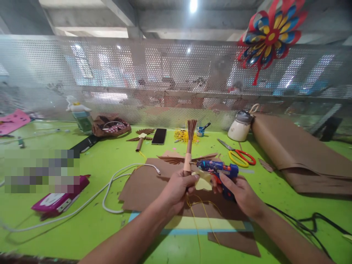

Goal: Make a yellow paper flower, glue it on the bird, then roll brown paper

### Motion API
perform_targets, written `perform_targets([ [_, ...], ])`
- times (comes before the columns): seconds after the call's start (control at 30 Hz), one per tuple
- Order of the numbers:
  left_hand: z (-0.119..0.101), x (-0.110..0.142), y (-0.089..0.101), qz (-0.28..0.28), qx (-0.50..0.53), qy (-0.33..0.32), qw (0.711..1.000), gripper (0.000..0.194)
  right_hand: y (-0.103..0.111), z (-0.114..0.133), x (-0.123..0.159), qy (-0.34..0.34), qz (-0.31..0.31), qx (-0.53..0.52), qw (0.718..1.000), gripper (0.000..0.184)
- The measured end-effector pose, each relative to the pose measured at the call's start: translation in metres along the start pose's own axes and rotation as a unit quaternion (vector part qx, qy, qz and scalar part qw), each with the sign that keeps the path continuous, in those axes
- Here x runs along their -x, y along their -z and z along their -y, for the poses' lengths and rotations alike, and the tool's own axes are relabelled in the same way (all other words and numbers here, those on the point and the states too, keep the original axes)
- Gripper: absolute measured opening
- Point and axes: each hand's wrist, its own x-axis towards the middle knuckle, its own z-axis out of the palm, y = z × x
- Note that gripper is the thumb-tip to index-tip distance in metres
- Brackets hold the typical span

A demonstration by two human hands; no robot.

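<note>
My left hand [182, 189] is closed around the lower end of a brown rolled-paper craft [188, 154], which stands upright with a pleated fan at its top and pleated wings to either side. Closed on the handle of a blue hot glue gun [217, 167], my right hand [242, 192] points its nozzle left at the pale band on the roll. Whether the nozzle touches the band I cannot tell. Between my hands is a pale yellow paper cutout [204, 182]; which hand bears it is unclear. Yellow strings [196, 223] hang beneath my left hand.
Brown paper sheets [134, 187] lie under my hands. Scissors [239, 156], a white jar [238, 126] and a large brown paper roll [299, 157] are at right. A similar craft [141, 141], a phone [159, 136], a white cable [110, 187] and a magenta power strip [60, 200] lie leftward.
</note>
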Motion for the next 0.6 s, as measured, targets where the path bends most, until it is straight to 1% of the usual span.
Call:
perform_targets([
  [0.17,-0.001,0.000,0.000,-0.006,0.000,-0.003,1.000,0.029,0.001,-0.001,0.000,-0.008,0.005,-0.017,1.000,0.035],
  [0.3,-0.004,0.001,0.000,-0.006,-0.005,-0.015,1.000,0.030,0.002,-0.001,0.001,-0.002,-0.019,-0.025,1.000,0.033],
  [0.4,-0.006,0.000,0.002,-0.017,0.005,-0.029,0.999,0.028,0.004,-0.001,0.003,0.016,-0.030,-0.029,0.999,0.031],
  [0.5,-0.008,-0.004,0.007,-0.033,0.022,-0.059,0.997,0.027,0.012,0.000,0.003,0.031,-0.042,0.002,0.999,0.032],
  [0.6,-0.013,-0.008,0.011,-0.054,0.031,-0.096,0.993,0.025,0.027,-0.002,0.001,0.015,-0.070,0.080,0.994,0.034],
])
